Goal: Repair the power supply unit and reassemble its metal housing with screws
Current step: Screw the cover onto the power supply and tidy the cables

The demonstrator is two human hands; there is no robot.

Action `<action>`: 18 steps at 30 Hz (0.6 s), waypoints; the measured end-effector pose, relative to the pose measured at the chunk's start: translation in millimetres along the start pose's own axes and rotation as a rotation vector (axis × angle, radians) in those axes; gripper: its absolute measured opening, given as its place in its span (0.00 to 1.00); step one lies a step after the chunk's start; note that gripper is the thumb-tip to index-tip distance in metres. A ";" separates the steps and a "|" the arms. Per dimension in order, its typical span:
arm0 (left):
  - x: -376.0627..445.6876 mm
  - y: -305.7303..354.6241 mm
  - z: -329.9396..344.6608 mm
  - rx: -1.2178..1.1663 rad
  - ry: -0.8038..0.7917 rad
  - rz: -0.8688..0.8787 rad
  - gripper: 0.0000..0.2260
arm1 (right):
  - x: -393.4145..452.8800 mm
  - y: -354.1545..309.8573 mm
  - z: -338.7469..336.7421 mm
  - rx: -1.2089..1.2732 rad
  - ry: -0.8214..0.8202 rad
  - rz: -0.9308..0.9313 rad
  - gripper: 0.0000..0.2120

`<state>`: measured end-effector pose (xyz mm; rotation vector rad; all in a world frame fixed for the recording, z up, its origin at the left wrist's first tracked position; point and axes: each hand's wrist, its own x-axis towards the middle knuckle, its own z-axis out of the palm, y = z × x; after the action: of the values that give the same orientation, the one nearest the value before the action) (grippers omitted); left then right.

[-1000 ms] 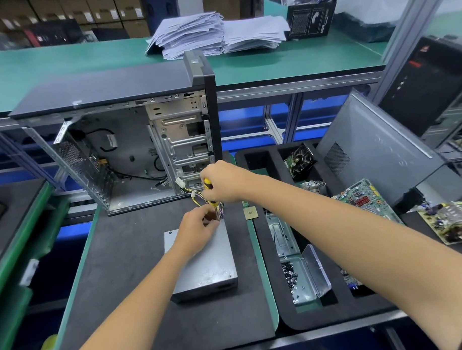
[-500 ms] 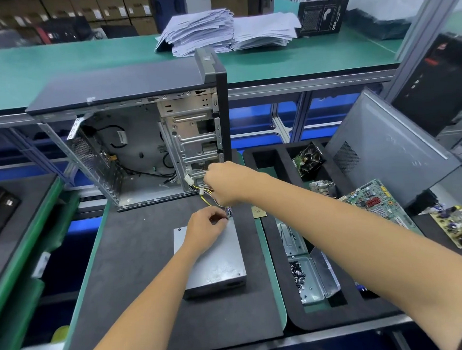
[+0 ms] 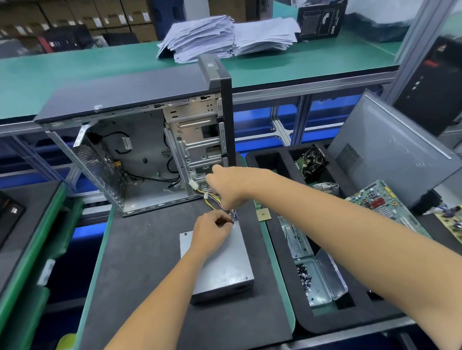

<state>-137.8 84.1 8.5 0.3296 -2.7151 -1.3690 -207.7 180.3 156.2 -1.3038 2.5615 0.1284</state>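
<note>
Grey metal power supply unit (image 3: 222, 264) — flat on black mat (image 3: 139, 269)

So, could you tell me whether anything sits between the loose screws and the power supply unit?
Yes: the screws lie in a metal tray set in a black foam organiser, so its raised left wall stands between them and the power supply unit.

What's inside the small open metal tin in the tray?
A pile of small dark screws lies in the metal tin. Its raised lid hides whatever lies directly behind it.
</note>
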 end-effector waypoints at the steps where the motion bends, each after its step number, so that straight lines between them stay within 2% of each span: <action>1: -0.3 0.0 0.0 -0.001 0.003 0.001 0.09 | 0.2 -0.8 -2.7 0.002 0.004 -0.012 0.07; 4: -0.9 0.0 0.4 -0.007 0.010 0.002 0.11 | 2.4 -1.4 -3.6 -0.012 0.146 0.017 0.11; 7: -1.5 -0.7 0.8 -0.012 0.006 0.006 0.10 | 3.0 -3.6 0.9 -0.078 0.189 0.068 0.04; 8: -1.6 -1.6 1.0 -0.014 0.005 0.010 0.09 | 2.4 -4.3 1.7 -0.083 0.175 0.077 0.04; 11: -1.6 -2.6 1.2 -0.019 0.008 0.013 0.08 | 0.9 -5.0 -1.6 -0.042 0.033 0.053 0.10; 13: -1.3 -2.8 1.3 -0.016 0.012 0.019 0.08 | 0.4 -5.9 -6.8 -0.025 -0.028 0.012 0.06; 14: -1.3 -3.2 1.3 -0.015 0.011 0.021 0.09 | 0.6 -6.2 -7.9 -0.022 -0.014 0.001 0.04; 16: -1.1 -3.6 1.7 -0.011 0.005 0.016 0.08 | -0.4 -6.4 -7.6 -0.038 0.080 0.004 0.08; 18: -1.1 -4.4 1.6 -0.012 0.004 0.012 0.08 | -0.9 -5.7 -4.0 -0.076 0.176 0.046 0.09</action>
<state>-136.4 83.1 4.0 0.3140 -2.7003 -1.3794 -203.3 176.8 160.6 -1.3386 2.7602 0.1261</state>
